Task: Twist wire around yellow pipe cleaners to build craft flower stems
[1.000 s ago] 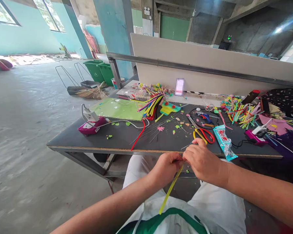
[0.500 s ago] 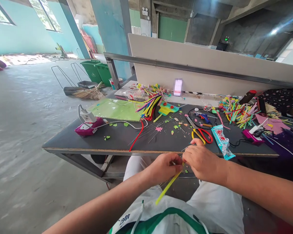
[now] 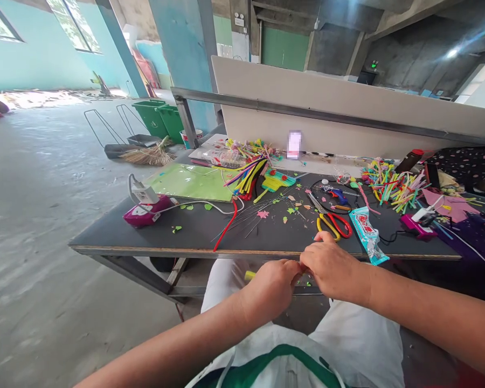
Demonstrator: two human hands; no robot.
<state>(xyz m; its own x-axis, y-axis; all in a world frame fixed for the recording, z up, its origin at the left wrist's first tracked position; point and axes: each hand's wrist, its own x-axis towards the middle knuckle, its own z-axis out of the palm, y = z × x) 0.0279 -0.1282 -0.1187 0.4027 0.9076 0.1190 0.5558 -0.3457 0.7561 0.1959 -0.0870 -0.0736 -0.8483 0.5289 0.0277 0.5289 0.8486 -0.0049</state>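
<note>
My left hand and my right hand meet over my lap, just below the front edge of the dark worktable. Both are closed, pinching a yellow pipe cleaner; only a short end shows to the left of my left hand, the rest is hidden behind it. A thin wire runs from my right fingers toward the table edge. Red and yellow scissors lie just beyond my right hand.
On the table lie a magenta glue gun with a white cord, a green sheet, a red pipe cleaner, bundles of coloured pipe cleaners, a blue packet and paper scraps. A white partition stands behind. Green bins sit on the floor at left.
The yellow pipe cleaner hung down from my hands toward my lap; it has swung up, and now only a short end sticks out to the left. My hands stayed together.
</note>
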